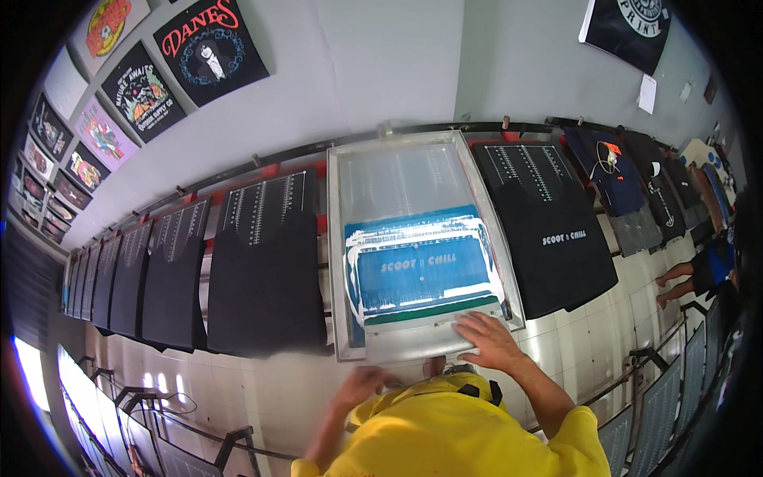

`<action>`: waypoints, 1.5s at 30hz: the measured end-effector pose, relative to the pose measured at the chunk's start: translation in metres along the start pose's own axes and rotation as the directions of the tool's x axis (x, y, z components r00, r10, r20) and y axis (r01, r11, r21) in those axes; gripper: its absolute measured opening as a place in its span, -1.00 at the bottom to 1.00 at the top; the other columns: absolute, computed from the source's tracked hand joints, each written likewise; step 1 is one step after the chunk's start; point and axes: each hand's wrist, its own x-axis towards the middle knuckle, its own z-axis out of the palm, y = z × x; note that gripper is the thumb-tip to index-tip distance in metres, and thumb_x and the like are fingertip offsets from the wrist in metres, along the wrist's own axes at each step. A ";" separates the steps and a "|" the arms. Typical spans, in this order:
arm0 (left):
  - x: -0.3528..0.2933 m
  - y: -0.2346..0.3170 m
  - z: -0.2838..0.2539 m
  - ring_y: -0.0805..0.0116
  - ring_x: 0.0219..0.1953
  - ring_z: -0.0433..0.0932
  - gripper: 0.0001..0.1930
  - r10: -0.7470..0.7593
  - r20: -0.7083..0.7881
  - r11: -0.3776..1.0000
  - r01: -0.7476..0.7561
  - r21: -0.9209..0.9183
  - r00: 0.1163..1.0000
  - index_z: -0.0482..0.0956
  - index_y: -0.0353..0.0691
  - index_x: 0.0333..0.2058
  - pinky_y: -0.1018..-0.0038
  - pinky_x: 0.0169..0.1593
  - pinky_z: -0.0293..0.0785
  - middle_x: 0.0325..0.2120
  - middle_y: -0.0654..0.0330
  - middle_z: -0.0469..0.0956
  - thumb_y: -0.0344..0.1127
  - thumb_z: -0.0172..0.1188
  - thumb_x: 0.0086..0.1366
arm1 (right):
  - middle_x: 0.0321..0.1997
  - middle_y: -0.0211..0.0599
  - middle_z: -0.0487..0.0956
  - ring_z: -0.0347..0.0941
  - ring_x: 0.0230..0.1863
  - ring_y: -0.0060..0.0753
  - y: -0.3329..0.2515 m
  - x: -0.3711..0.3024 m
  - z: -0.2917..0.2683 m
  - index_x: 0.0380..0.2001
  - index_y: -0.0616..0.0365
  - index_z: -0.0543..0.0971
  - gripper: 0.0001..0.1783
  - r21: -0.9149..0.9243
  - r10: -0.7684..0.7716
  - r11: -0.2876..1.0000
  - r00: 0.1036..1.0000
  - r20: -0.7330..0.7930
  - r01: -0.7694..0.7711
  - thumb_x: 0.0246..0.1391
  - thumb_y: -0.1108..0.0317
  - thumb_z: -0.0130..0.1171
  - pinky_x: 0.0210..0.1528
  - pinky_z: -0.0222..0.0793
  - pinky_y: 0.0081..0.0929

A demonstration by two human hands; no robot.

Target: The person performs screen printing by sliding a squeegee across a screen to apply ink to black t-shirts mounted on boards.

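In front of me lies a printing screen with a metal frame (337,238). Its mesh has a blue stencil area (405,280) with pale lettering, edged by streaks of white ink (358,298). A wide squeegee (413,335) with a metal holder and a green blade lies across the screen's near end. My right hand (489,342) is at the squeegee's right end, its fingers stretched out over the metal. Smeared by motion, my left hand (366,385) is close to my yellow shirt, short of the frame's near left corner; its fingers are unclear.
Right of the screen is a black shirt (548,270) with white lettering on a pallet. Plain black shirts (266,278) cover several pallets to the left. A dark rail (294,155) runs behind them. More racks (660,397) stand at the lower right, and a person (703,270) is at far right.
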 end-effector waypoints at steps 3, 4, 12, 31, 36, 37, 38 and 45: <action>0.029 -0.027 0.038 0.39 -0.30 0.55 -0.62 0.049 0.158 0.999 -0.052 0.014 0.986 0.62 -0.23 -0.09 0.47 -0.19 0.47 -0.23 0.14 0.65 -0.04 0.00 0.48 | 0.40 -0.32 0.31 0.23 0.35 -0.14 0.003 0.004 0.010 0.25 0.08 0.39 -0.24 -0.232 -0.066 0.966 0.975 0.214 0.117 -0.03 0.12 0.35 0.25 0.29 -0.17; 0.034 -0.025 0.049 0.37 -0.24 0.53 -0.56 -0.033 0.182 0.999 0.038 -0.024 0.983 0.56 -0.23 0.00 0.44 -0.12 0.45 -0.18 0.14 0.61 0.02 -0.06 0.49 | 0.31 -0.28 0.41 0.33 0.26 -0.15 0.002 0.009 0.005 0.24 0.05 0.40 -0.23 -0.221 -0.088 0.966 0.975 0.206 0.134 -0.09 0.16 0.39 0.19 0.34 -0.20; 0.069 -0.013 0.100 0.50 -0.46 0.26 -0.39 0.006 0.114 0.903 0.043 -0.427 0.993 0.44 -0.26 -0.02 0.53 -0.37 0.21 -0.43 0.30 0.34 0.24 -0.25 0.52 | -0.15 -0.34 0.55 0.47 -0.09 -0.19 0.000 0.053 -0.003 -0.17 0.06 0.53 -0.55 -0.273 -0.001 0.962 0.997 0.073 0.021 -0.17 0.20 0.40 -0.07 0.40 -0.21; 0.085 -0.032 0.095 0.30 -0.53 0.31 -0.36 0.074 -0.041 0.987 -0.080 -0.142 0.996 0.43 -0.32 -0.51 0.29 -0.32 0.32 -0.64 0.16 0.38 0.12 -0.27 0.55 | -0.25 -0.31 0.60 0.52 -0.08 -0.15 0.100 0.204 -0.017 -0.29 0.08 0.54 -0.65 -0.265 -0.014 0.964 0.995 -0.097 -0.013 -0.17 0.29 0.45 -0.07 0.42 -0.20; 0.089 -0.046 0.091 0.35 -0.46 0.27 -0.38 0.138 0.034 0.974 -0.130 -0.188 0.990 0.44 -0.28 -0.47 0.30 -0.28 0.29 -0.59 0.23 0.33 0.16 -0.26 0.51 | -0.29 -0.24 0.62 0.54 -0.18 -0.06 0.116 0.215 -0.008 -0.33 0.10 0.57 -0.67 -0.221 -0.001 0.975 0.987 -0.163 -0.036 -0.22 0.33 0.44 -0.09 0.43 -0.12; 0.089 -0.050 0.091 0.37 -0.43 0.25 -0.39 0.141 0.066 0.972 -0.126 -0.197 0.988 0.44 -0.25 -0.46 0.31 -0.26 0.27 -0.57 0.26 0.32 0.18 -0.26 0.50 | -0.30 -0.23 0.63 0.54 -0.19 -0.04 0.117 0.219 -0.014 -0.34 0.11 0.57 -0.68 -0.194 0.026 0.980 0.993 -0.114 -0.048 -0.22 0.32 0.43 -0.11 0.44 -0.10; 0.088 -0.050 0.092 0.37 -0.43 0.25 -0.39 0.127 0.074 0.970 -0.108 -0.216 0.989 0.44 -0.25 -0.46 0.31 -0.26 0.27 -0.57 0.26 0.32 0.20 -0.25 0.49 | -0.31 -0.21 0.63 0.54 -0.20 -0.01 0.116 0.220 -0.018 -0.36 0.12 0.57 -0.69 -0.167 0.055 0.984 0.996 -0.065 -0.066 -0.22 0.32 0.42 -0.12 0.45 -0.09; 0.088 -0.045 0.092 0.41 -0.42 0.28 -0.34 0.111 0.056 0.967 -0.095 -0.238 0.992 0.45 -0.26 -0.45 0.35 -0.28 0.26 -0.56 0.26 0.33 0.28 -0.22 0.46 | -0.31 -0.24 0.63 0.54 -0.19 -0.04 0.089 0.182 -0.020 -0.36 0.09 0.59 -0.69 -0.144 0.035 0.989 0.999 0.000 -0.035 -0.21 0.26 0.40 -0.14 0.46 -0.11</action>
